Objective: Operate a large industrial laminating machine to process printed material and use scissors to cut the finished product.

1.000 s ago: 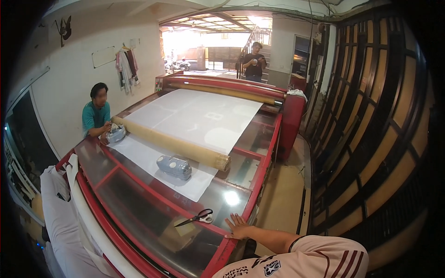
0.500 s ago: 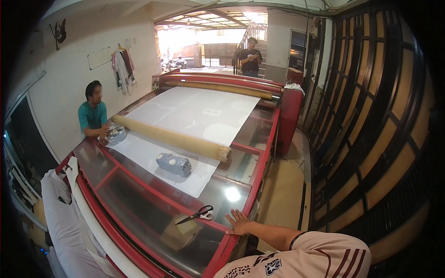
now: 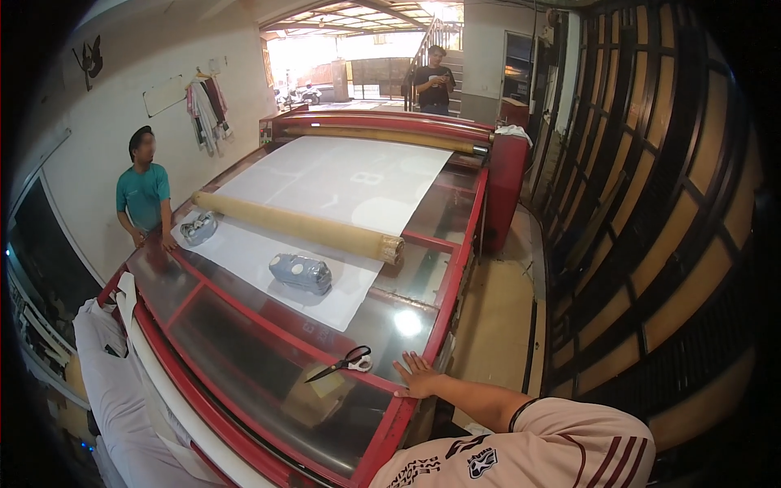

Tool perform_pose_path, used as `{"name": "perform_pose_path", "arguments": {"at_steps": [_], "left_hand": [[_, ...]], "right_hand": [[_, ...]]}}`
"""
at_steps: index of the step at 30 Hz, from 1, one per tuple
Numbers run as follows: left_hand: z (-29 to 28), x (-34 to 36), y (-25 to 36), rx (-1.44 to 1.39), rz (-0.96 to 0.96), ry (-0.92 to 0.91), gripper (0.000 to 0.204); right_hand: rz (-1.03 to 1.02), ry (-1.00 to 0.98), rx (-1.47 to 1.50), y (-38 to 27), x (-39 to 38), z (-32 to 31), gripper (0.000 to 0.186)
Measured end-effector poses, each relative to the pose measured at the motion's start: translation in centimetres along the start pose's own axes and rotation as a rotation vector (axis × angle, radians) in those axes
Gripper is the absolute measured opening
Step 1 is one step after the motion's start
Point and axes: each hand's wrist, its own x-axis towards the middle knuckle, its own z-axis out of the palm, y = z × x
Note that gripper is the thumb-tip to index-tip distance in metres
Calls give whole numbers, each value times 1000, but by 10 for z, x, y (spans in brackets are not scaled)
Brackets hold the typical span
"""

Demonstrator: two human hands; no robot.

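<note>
My right hand (image 3: 417,376) lies palm down on the red frame of a large machine table (image 3: 443,325), fingers spread, holding nothing. Beside it, to the left, rests a pair of scissors (image 3: 346,363) with dark blades and a partly white handle. Farther off, a white sheet (image 3: 366,191) with faint pale shapes stretches over the table. Across it lies a long tan roll (image 3: 301,227). Two bundles wrapped in grey-blue plastic, a near one (image 3: 301,274) and a left one (image 3: 198,228), sit on the sheet's near part. My left hand is out of view.
A co-worker in a teal shirt (image 3: 144,193) stands at the table's left edge, hands at the rim. Another person (image 3: 434,81) stands beyond the machine's red roller end. Pale fabric (image 3: 122,398) hangs at the near left. A black-and-tan slatted wall (image 3: 651,220) rises on the right.
The teal-shirted co-worker has straightened up and taken their hands off the left bundle, down to the table edge. My right hand stays on the frame. The whole view has shifted slightly.
</note>
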Motion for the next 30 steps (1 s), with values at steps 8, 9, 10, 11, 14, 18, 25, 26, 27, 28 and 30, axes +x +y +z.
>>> {"name": "perform_pose_path", "arguments": {"at_steps": [8, 9, 10, 11, 14, 18, 25, 26, 27, 28, 30], "left_hand": [[-14, 3, 0, 37, 15, 11, 50], [-18, 4, -1, 44, 23, 9, 50], [-20, 3, -3, 50, 25, 13, 50], [-26, 4, -5, 50, 25, 19, 49], [-39, -1, -18, 50, 7, 53, 48], [-37, 2, -13, 85, 25, 36, 47], [-44, 5, 0, 107, 39, 61, 45], [-45, 4, -1, 107, 40, 61, 45], [-45, 4, -1, 109, 44, 64, 44], [-46, 3, -2, 110, 43, 63, 44], [-46, 2, -3, 120, 44, 62, 43]], "right_hand": [[-15, 9, 22, 1, -1, 0, 103], [-8, 11, 12, 1, -1, 1, 103], [-17, 12, 25, 1, 0, 1, 103], [-5, 8, 29, 2, 1, 2, 103], [-64, -8, -8, 0, 0, 5, 103], [-17, 53, 16, 4, 1, 2, 103], [-23, 38, 22, 3, -2, 0, 103], [-27, 27, 30, 3, -3, 0, 103], [-24, 28, 31, 3, -2, -1, 103], [-20, 29, 29, 3, -2, -1, 103], [-32, 34, 36, 3, -2, -1, 103]]}}
